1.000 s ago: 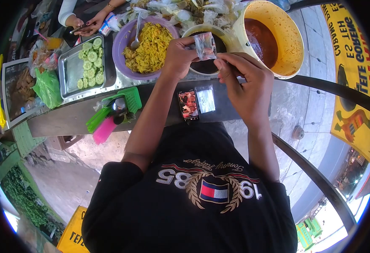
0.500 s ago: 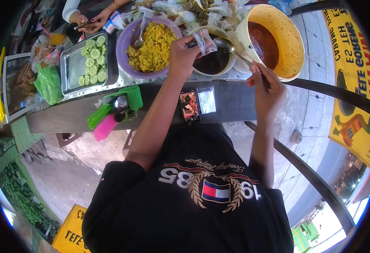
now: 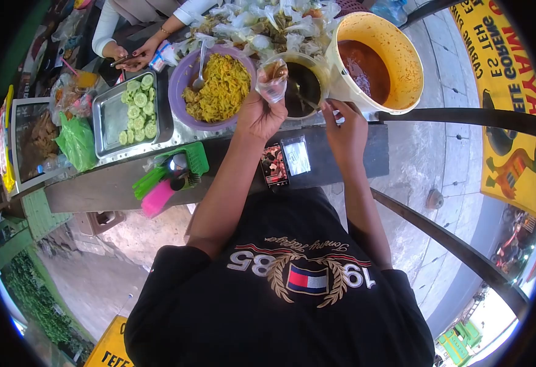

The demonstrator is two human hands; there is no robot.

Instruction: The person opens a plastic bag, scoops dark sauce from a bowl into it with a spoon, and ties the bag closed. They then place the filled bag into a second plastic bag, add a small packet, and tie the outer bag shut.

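Left hand (image 3: 259,116) is pinching small plastic bag (image 3: 273,78) open above counter's front edge; right hand (image 3: 342,125) is gripping spoon (image 3: 308,101) in dark sauce bowl (image 3: 300,79). Bag sagging could be spilling sauce onto phone (image 3: 274,164).

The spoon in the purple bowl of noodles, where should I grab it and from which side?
Probably the upper handle end of the spoon, from above: its scoop end is in the noodles, while the handle leans up over the far rim of the purple bowl, free.
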